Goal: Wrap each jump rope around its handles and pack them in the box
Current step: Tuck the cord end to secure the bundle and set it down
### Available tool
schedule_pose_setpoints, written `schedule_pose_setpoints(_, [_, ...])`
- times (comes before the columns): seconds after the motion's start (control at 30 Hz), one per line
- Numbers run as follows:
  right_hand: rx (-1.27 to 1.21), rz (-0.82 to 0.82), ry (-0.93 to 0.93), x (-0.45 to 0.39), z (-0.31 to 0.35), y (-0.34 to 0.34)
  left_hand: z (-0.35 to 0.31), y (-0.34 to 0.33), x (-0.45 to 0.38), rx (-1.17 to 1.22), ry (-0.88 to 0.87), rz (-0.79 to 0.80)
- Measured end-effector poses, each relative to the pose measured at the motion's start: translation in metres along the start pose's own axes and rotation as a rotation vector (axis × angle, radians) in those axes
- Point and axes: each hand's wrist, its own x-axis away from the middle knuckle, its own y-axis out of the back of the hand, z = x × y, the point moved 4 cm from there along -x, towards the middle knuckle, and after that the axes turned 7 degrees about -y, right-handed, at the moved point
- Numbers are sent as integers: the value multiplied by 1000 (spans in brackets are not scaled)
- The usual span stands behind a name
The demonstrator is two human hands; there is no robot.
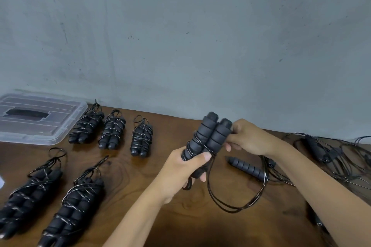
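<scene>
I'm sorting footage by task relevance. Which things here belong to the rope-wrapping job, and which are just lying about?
Part of the job:
- paired handles, gripped by the left hand and right hand
- hanging cord, not yet wound
- five wrapped bundles
- unwrapped ropes
- loose handle
- clear plastic box

Just lying about:
- nothing that I can identify

We see two bare forearms reaching in from the bottom edge, no sleeves covering them. The left hand (181, 168) and right hand (249, 139) have short, plain fingernails and unadorned fingers and wrists.
</scene>
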Motion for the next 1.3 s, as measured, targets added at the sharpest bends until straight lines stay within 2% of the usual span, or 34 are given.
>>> schedule_pose_setpoints(0.23, [135,-108,25,24,8,-2,10,-7,-7,304,68,-142])
schedule_pose_setpoints(0.5, [326,-244,-24,62,16,-4,17,-3,-6,338,188,-288])
schedule_pose_setpoints(0.67, [392,-343,10,85,41,2,29,8,-5,263,212,-344])
schedule_pose_setpoints(0.87, [485,-379,105,84,69,7,19,1,-5,23,174,-240])
schedule_pose_setpoints(1.07, [495,-305,122,57,83,22,7,0,-7,-200,138,-153])
schedule_pose_setpoints(1.3, [469,-311,209,34,103,39,-12,-19,1,-213,148,143])
